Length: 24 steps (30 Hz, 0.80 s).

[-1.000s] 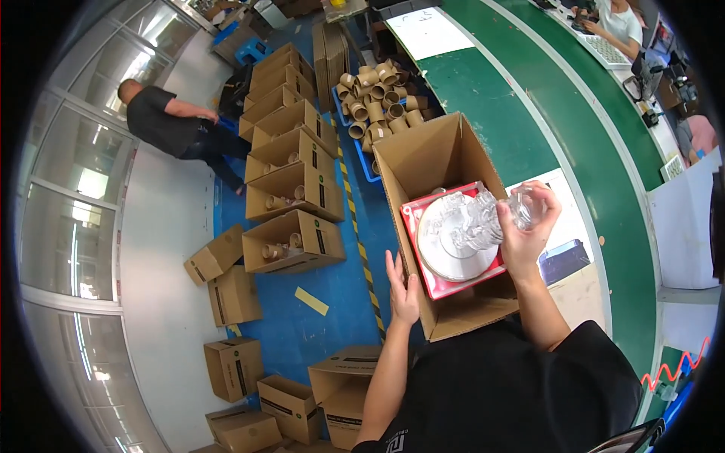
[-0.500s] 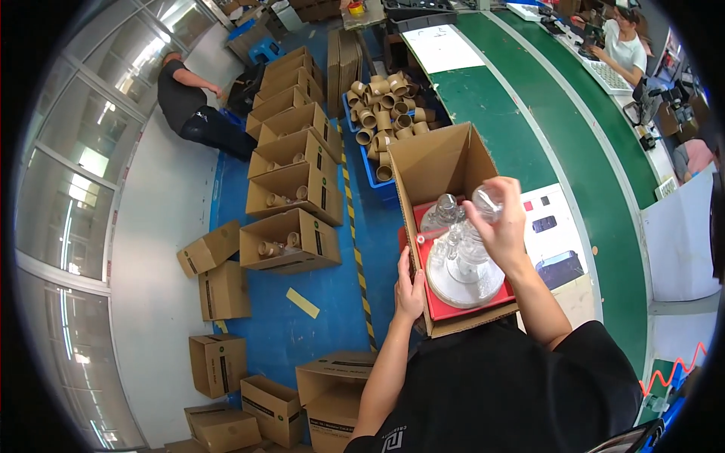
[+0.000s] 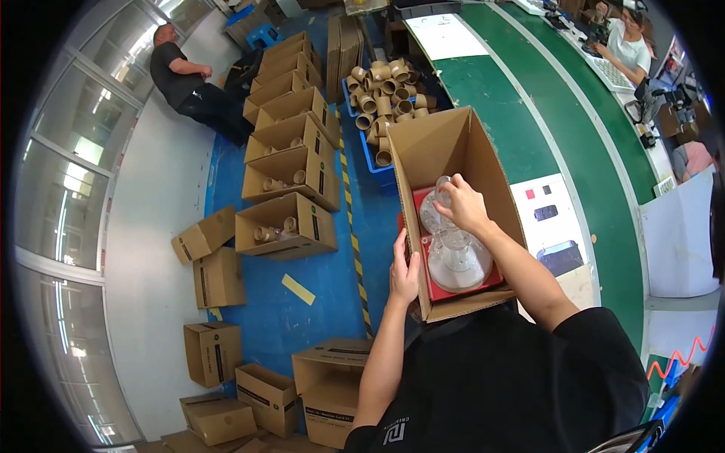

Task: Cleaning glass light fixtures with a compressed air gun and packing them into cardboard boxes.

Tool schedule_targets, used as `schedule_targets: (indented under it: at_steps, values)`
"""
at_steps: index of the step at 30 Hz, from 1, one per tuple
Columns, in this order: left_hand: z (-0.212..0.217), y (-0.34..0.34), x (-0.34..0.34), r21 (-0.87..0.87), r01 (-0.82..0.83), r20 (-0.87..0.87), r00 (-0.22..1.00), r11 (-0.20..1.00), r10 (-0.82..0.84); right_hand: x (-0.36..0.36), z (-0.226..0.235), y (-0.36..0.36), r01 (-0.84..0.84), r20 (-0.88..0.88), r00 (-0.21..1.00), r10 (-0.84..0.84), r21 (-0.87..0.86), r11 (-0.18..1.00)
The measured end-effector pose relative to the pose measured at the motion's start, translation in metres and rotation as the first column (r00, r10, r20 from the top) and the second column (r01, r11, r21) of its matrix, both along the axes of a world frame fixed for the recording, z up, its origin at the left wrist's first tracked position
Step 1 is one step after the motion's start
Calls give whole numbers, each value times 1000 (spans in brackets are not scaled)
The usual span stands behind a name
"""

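Overhead, the largest feature was the blue floor [image 3: 325, 264], carrying a column of open cardboard boxes [image 3: 291, 170] on the person's left, several showing brown tube ends inside. More closed or half-closed boxes [image 3: 219, 275] lay scattered toward the window wall. To the right ran a long green conveyor surface [image 3: 559, 128]. A blue bin of cardboard tubes [image 3: 385, 102] stood beyond the work box. A yellow-black striped line [image 3: 351, 226] ran along the floor between the box column and the work box.

Work box: an open cardboard carton [image 3: 442, 147], flaps up, directly in front of the person. Inside it sat a red tray [image 3: 491, 281], with a round clear glass piece [image 3: 457, 264] seated in its near half.

Right hand [image 3: 464, 208]: reached into the carton over the far half of the tray, fingers curled around a second clear glass item [image 3: 442, 187], the grip closed on it from above. The item looked low in the box, at or just above tray level; contact with the tray could not be resolved.

Left hand [image 3: 405, 270]: flat against the carton's left wall, fingers extended, palm pressing, steadying the box. Nothing enclosed in this grip.

Progress, judged: one glass piece seated, a second not yet released. Carton flaps unfolded, not sealed.

Other persons: one by the far boxes [image 3: 185, 72], one seated at the conveyor's far end [image 3: 623, 45].
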<state>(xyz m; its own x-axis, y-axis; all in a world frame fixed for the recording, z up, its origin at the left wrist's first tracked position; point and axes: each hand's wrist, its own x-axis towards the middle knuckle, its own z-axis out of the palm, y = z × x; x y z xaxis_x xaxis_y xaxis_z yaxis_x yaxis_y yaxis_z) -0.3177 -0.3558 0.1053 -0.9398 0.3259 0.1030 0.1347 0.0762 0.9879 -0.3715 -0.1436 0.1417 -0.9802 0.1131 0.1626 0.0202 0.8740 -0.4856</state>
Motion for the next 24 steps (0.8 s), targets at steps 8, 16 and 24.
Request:
schedule_targets:
  at_steps: [8, 16, 24]
  values:
    - [7, 10, 7, -60, 21, -32, 999, 998, -23, 2, -82, 8, 132, -2, 991, -132, -90, 987]
    - [7, 10, 12, -53, 36, 6, 999, 998, -36, -25, -41, -8, -37, 461, 887, -37, 151, 988]
    - [7, 6, 15, -23, 41, 28, 999, 999, -40, -2, -87, 5, -24, 368, 929, 37, -41, 999]
